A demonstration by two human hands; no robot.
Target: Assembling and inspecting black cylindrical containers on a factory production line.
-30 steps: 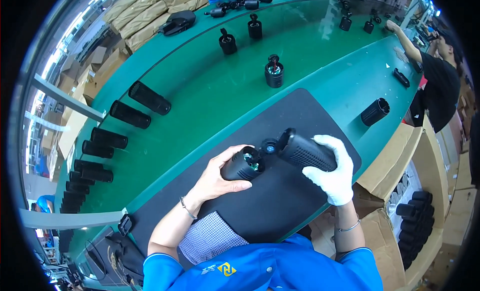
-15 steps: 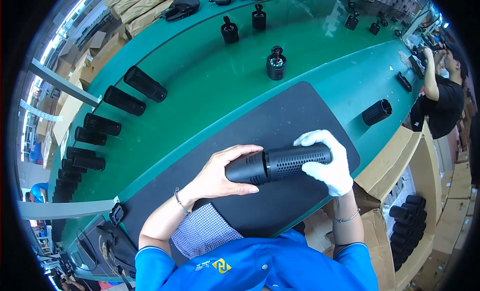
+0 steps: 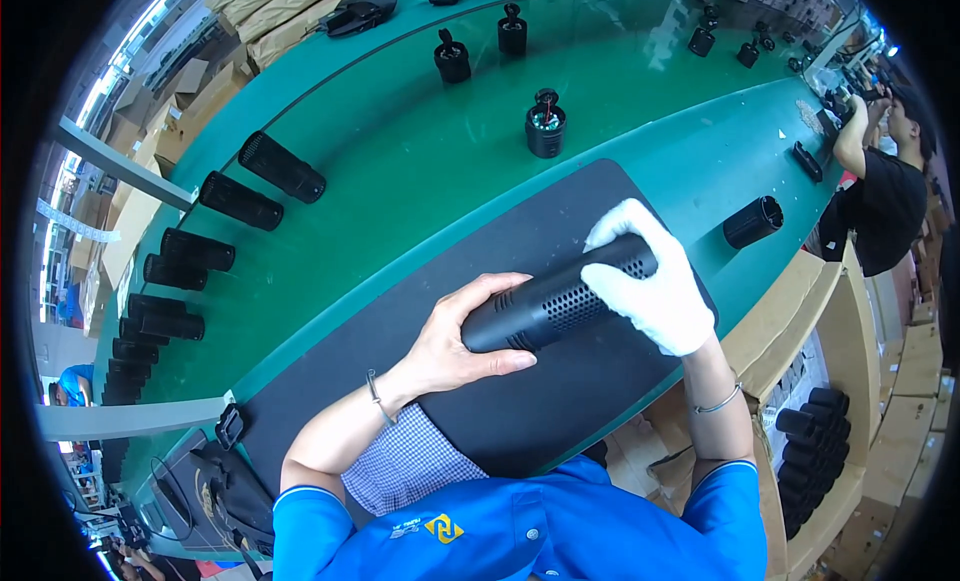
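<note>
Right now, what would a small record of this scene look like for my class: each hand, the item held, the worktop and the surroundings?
Left hand: bare, gripping the plain end of a black cylinder
Right hand: white-gloved, gripping the perforated end
Cylinder angle: slanted, perforated end toward upper right
Below the hands: dark mat
Near left forearm: checked cloth
Beyond the mat: green surface with black cups and tubes
Right side: open cardboard box holding black parts

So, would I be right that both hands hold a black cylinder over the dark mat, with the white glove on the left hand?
Not quite: the head view shows the white glove on the right hand; the left hand is ungloved. Both do hold a black cylinder over the dark mat.
</note>
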